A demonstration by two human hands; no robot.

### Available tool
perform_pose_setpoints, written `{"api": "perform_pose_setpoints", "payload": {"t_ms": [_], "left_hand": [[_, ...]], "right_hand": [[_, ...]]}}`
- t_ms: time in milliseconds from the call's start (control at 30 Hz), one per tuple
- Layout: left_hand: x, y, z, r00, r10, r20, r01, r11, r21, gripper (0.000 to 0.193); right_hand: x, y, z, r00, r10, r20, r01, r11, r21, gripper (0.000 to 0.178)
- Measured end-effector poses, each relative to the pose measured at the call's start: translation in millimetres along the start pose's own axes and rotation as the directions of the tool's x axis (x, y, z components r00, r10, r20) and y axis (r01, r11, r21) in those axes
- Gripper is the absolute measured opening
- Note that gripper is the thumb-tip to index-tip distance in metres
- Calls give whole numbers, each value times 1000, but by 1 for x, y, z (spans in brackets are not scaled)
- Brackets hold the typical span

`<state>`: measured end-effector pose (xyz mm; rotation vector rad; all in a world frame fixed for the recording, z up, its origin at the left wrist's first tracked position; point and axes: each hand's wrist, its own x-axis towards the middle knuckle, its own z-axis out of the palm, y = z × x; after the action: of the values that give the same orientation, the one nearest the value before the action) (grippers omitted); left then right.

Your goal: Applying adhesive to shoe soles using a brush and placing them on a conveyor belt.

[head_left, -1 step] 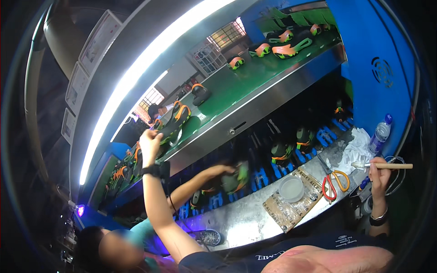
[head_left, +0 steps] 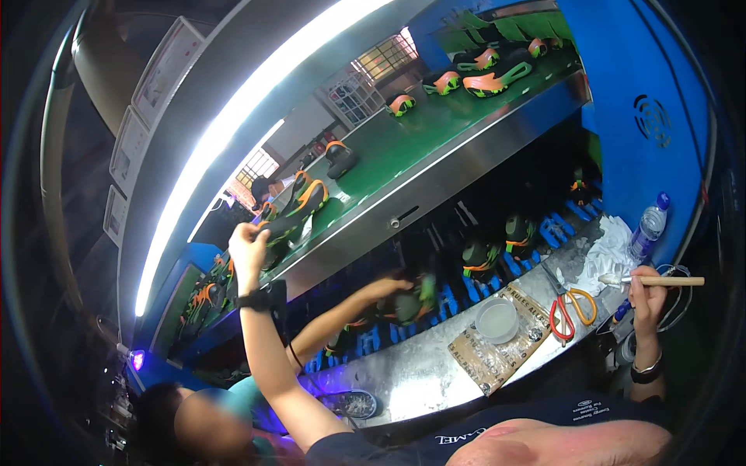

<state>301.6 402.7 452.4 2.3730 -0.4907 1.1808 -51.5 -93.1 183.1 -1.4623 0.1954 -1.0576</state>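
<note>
Fingers of the right hand (head_left: 646,299) pinch a wooden-handled brush (head_left: 657,281) level, bristles pointing toward the glue bowl (head_left: 496,319), which sits left of it on cardboard, within easy dipping reach. The left hand (head_left: 247,250) is raised well left of the bowl, fingers closed on a black-and-orange shoe (head_left: 299,203) on the green upper belt (head_left: 412,144).

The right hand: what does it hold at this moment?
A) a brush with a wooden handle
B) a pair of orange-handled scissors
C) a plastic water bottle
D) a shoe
A: the right hand grips a brush with a wooden handle, while the orange-handled scissors lie on the bench and the plastic water bottle stands apart behind them.
</note>
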Motion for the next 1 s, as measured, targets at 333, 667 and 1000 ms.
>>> {"api": "perform_pose_setpoints", "payload": {"t_ms": [333,667,1000], "left_hand": [[-73,11,51,873,-383,-302,254,886,-388,82],[-116,108,-63,916,86,-392,-288,822,-491,63],[-279,126,20,649,159,744,646,402,-649,80]], "right_hand": [[-1,0,12,999,-8,45,6,998,58,8],[0,-10,23,995,61,80,-69,993,96,10],[-8,22,98,889,134,438,-222,963,156,9]]}}
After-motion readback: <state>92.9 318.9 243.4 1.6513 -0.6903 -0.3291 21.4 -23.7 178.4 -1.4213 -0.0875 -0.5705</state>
